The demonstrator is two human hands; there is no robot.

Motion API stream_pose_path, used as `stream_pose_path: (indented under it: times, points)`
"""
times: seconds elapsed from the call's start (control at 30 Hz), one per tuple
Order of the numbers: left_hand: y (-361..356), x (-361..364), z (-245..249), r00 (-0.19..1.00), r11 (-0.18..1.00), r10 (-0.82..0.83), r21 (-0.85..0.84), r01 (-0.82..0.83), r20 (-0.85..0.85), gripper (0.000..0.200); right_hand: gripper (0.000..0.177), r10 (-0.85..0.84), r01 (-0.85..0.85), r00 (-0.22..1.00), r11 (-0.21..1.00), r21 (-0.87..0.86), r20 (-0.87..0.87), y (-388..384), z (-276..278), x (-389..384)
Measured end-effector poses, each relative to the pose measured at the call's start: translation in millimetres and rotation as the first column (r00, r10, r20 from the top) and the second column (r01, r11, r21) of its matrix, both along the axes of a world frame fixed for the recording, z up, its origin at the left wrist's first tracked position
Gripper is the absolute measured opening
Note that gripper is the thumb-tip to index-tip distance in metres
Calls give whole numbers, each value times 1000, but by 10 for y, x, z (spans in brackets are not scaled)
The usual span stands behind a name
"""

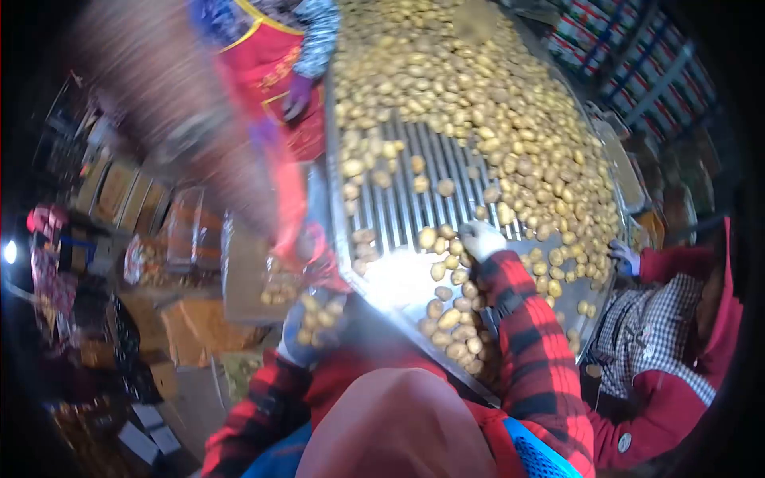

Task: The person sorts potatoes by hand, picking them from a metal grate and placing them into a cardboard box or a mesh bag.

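Left hand [295, 333]: seemingly cradling potatoes [321, 317]; blur is hiding the fingers' spread.
Right hand [486, 239]: touching potatoes beside the rollers [406, 211]; I cannot tell its grip.
Main stock: lying across rollers and bench [402, 291].
Handling: I am favouring level palms, gentle cupping, low sweeps, limiting spills and bruising.

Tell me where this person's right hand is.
In the head view, the right hand is just right of centre, by the near end of the metal bars, with potatoes around it.
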State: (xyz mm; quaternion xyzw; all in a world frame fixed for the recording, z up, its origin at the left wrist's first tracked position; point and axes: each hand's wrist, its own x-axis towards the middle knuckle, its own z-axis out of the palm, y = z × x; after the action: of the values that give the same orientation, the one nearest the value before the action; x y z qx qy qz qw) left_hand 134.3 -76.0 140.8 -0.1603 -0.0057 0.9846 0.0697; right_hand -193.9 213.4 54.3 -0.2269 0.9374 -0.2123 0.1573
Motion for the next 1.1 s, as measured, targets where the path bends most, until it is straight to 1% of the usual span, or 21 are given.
stream_pose_path:
  times: [0.07,0.13,0.2,0.27,0.3,0.33,0.37,0.4,0.53,0.6,0.67,0.7,0.73,0.8,0.83,0.87,0.93,1.0,1.03,1.07,1.1]
  points:
    - [-241,91,-48,994,994,106,31,-107,37,30,24,-73,218,920,912,-348,385,100,160,268]
    - [-519,199,-203,965,995,49,95,-26,-259,30,19,-64,476,550,843,-250,832,-120,1050,707]
    - [-714,220,-63,972,989,133,91,-117,-192,28,22,199,256,490,898,-358,849,-263,1097,967]
    - [-931,376,85,967,972,225,92,-215,-118,25,28,367,99,282,908,-407,887,-684,1393,1284]
    - [-1025,524,133,938,948,311,-23,-318,-151,25,29,432,-44,208,901,-432,878,-959,1416,1408]
    - [-1116,697,153,901,898,395,-133,-420,-180,25,31,477,-184,114,872,-454,871,-1241,1417,1544]
    - [-1270,868,133,862,891,410,-71,-448,-299,32,32,544,-257,59,818,-514,837,-1511,1399,1700]
    - [-1423,1095,211,864,871,459,-89,-484,-207,38,33,607,-318,2,754,-575,794,-1783,1399,1865]
    - [-1617,1783,588,735,688,674,-296,-663,-78,44,35,530,-575,-158,637,-514,833,-2799,1548,2678]
    - [-1712,2103,542,756,692,648,-343,-635,-92,45,48,504,-401,-268,717,-571,821,-3127,1359,3125]
    - [-1708,2270,495,737,685,674,-331,-649,-49,40,64,608,-567,-102,615,-548,788,-3418,1215,3536]
    - [-1663,2290,520,742,678,669,-378,-630,-37,38,70,751,-608,81,559,-565,655,-3472,1025,3729]
    - [-1650,2309,544,753,677,658,-422,-603,-21,36,70,748,-619,68,550,-560,660,-3532,817,3698]
    - [-1692,2347,513,774,696,633,-446,-563,10,38,59,932,-673,167,347,-654,322,-3632,695,3435]
    - [-1703,2349,462,801,705,599,-472,-529,-4,41,47,691,-507,261,693,-513,674,-3634,1121,3337]
    - [-1728,2318,396,830,715,557,-495,-494,-25,45,47,679,-510,282,705,-493,678,-3696,1179,3258]
    - [-1788,2163,332,892,806,452,-424,-412,-9,41,45,729,-14,248,661,-750,638,-3813,1260,3034]
    - [-1787,1900,357,954,813,289,-548,-198,84,39,49,623,115,-49,780,-616,780,-3829,1353,2949]
    - [-1744,1851,36,977,777,204,-618,-122,64,40,58,742,-354,-57,611,-709,668,-3914,1440,2794]
    - [-1751,1798,-272,991,726,121,-686,-53,52,42,61,820,-383,123,559,-735,560,-3817,1276,2791]
    - [-1786,1595,-153,997,956,42,-287,-57,-59,48,59,723,-344,117,672,-656,680,-3844,1333,2693]
